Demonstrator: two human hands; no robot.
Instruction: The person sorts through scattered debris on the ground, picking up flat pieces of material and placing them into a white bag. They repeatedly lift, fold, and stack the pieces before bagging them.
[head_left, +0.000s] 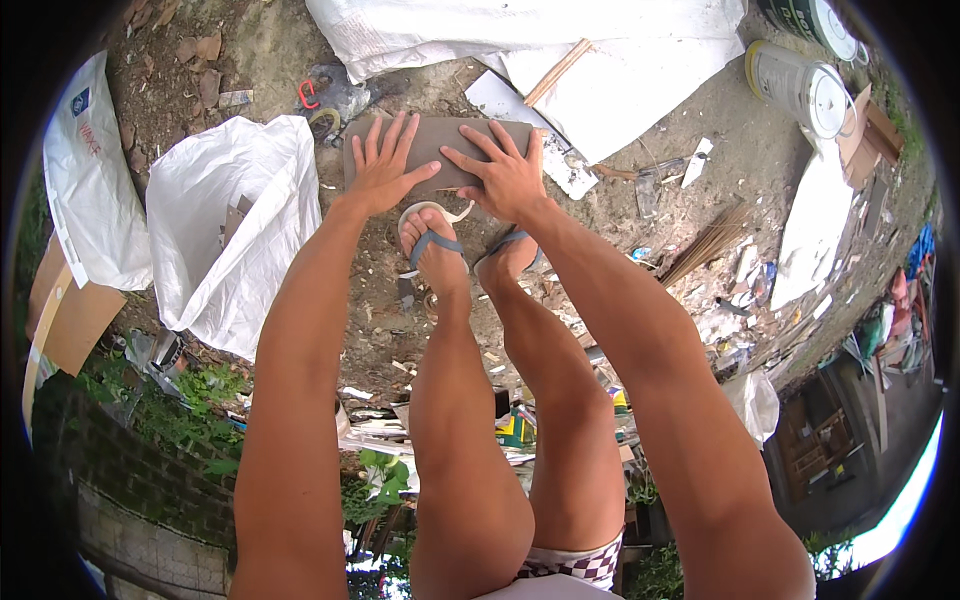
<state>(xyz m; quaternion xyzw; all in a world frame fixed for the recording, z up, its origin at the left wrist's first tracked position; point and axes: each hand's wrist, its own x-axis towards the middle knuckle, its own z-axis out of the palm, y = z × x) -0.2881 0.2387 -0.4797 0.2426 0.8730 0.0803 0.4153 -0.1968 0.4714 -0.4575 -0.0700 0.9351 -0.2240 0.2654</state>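
Observation:
A flat grey-brown piece that looks like folded cardboard (437, 135) lies on the ground just beyond my feet. My left hand (378, 183) rests palm down on its left part, fingers spread. On its right part lies my right hand (508, 182), with fingers spread too and the thumb at the near edge. Neither hand is gripping anything that I can make out. My sandalled left foot (432, 240) is close to the near edge, beside a curled pale strip (465, 211). The underside of the piece is hidden.
An open white sack (240, 210) stands at the left, beside another white sack (105, 190). White sheeting (600, 90) covers the far ground. Two buckets (800, 92) lie at the far right. Dry sticks (708, 243) and scattered scraps are to my right.

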